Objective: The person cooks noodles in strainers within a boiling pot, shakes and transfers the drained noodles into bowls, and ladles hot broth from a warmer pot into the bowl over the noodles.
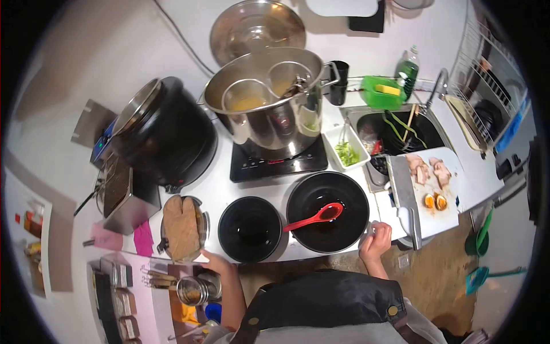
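Observation:
My left hand (216,262) is at the counter's front edge, fingers stretched toward a brown wooden lid (182,229) that lies over a round metal pot; I cannot tell whether they touch. My right hand (376,241) rests at the same edge, right of a large black bowl (301,198), with its fingers curled; whatever they may enclose is hidden. Inside that bowl, a red spoon (312,219) lies in a little dark liquid, its handle over the rim. A smaller black bowl (250,221) stands to its left, with a little dark liquid at the bottom.
Behind the bowls, a steel stockpot (246,123) with broth sits on an induction cooker (240,163). A black warmer (177,132) stands left. To the right are chopped greens (346,153), a sink (441,137), a cleaver (404,195), and a cutting board (447,215) with meat and egg halves.

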Tool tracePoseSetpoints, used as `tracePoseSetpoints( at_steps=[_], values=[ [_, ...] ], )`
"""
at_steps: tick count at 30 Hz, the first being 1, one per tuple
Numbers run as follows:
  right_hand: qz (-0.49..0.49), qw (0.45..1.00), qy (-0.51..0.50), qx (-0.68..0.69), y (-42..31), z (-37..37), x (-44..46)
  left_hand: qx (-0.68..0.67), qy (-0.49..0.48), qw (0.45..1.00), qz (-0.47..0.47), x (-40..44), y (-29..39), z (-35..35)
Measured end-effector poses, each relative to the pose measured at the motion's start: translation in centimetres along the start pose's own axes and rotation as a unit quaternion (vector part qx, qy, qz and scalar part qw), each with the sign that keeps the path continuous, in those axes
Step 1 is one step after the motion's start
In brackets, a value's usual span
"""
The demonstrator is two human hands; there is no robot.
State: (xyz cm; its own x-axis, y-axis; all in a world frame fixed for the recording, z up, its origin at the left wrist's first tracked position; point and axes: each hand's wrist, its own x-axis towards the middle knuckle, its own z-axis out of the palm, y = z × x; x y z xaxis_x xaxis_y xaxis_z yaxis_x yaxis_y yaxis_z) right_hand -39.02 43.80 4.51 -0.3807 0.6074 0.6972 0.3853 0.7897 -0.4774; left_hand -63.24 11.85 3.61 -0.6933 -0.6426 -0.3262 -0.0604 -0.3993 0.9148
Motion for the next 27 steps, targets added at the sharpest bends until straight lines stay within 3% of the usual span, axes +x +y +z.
tracePoseSetpoints(
  at_steps=[4,7,8,9,10,11,12,13,14,15,16,18,19,20,22,24,27],
  values=[
    [-0.003,1.0,-0.009,0.007,0.0,0.0,-0.1,0.117,0.037,0.992,0.01,3.0,-2.0,-1.3],
    [0.039,0.997,-0.031,0.052,-0.1,-0.7,-0.3,0.051,-0.084,0.992,-0.082,1.2,0.4,-3.0],
    [0.058,0.995,-0.034,0.07,-0.1,-0.7,0.1,0.088,-0.102,0.975,-0.174,-3.1,5.4,-3.4],
    [0.105,0.985,-0.002,0.136,-0.7,-1.5,0.7,-0.082,-0.302,0.944,-0.103,5.1,0.6,-7.5],
    [0.151,0.967,0.031,0.203,-1.3,-2.6,1.6,-0.116,-0.242,0.963,0.035,2.8,3.4,-6.7],
    [0.098,0.978,0.042,0.178,-1.0,-3.3,3.2,-0.021,-0.058,0.988,0.144,-3.0,8.6,-3.6],
    [0.05,0.986,0.045,0.15,-0.8,-4.0,5.0,-0.008,-0.085,0.97,0.228,-2.3,10.4,-2.7],
    [0.05,0.974,0.063,0.213,-1.8,-3.7,8.0,0.072,-0.166,0.932,0.314,-4.2,13.6,-0.4],
    [-0.011,0.963,0.086,0.255,-3.7,-3.4,11.9,0.108,-0.194,0.919,0.324,-5.9,15.9,2.8],
    [-0.054,0.958,0.076,0.271,-7.0,-3.7,16.3,-0.095,-0.391,0.9,0.164,-9.8,17.5,6.5],
    [-0.094,0.958,0.044,0.267,-8.7,-3.0,19.7,0.084,-0.435,0.766,0.466,-11.1,18.5,9.6],
    [-0.143,0.932,0.018,0.333,-13.0,0.0,25.4,0.164,-0.495,0.606,0.6,-16.7,20.3,15.9],
    [-0.197,0.935,0.014,0.295,-14.5,1.7,27.8,0.177,-0.529,0.59,0.584,-19.3,20.7,18.1],
    [-0.202,0.941,-0.034,0.268,-16.0,2.8,29.4,0.128,-0.526,0.522,0.659,-19.1,19.0,22.1],
    [-0.154,0.965,-0.112,0.181,-17.7,4.9,31.1,0.212,-0.541,0.513,0.632,-20.1,17.5,26.3],
    [-0.184,0.965,-0.147,0.119,-18.5,5.8,32.7,0.367,-0.608,0.437,0.552,-21.2,18.6,27.8],
    [-0.17,0.963,-0.131,0.162,-19.6,5.2,32.9,0.374,-0.628,0.458,0.505,-21.3,19.8,27.1]
  ],
)
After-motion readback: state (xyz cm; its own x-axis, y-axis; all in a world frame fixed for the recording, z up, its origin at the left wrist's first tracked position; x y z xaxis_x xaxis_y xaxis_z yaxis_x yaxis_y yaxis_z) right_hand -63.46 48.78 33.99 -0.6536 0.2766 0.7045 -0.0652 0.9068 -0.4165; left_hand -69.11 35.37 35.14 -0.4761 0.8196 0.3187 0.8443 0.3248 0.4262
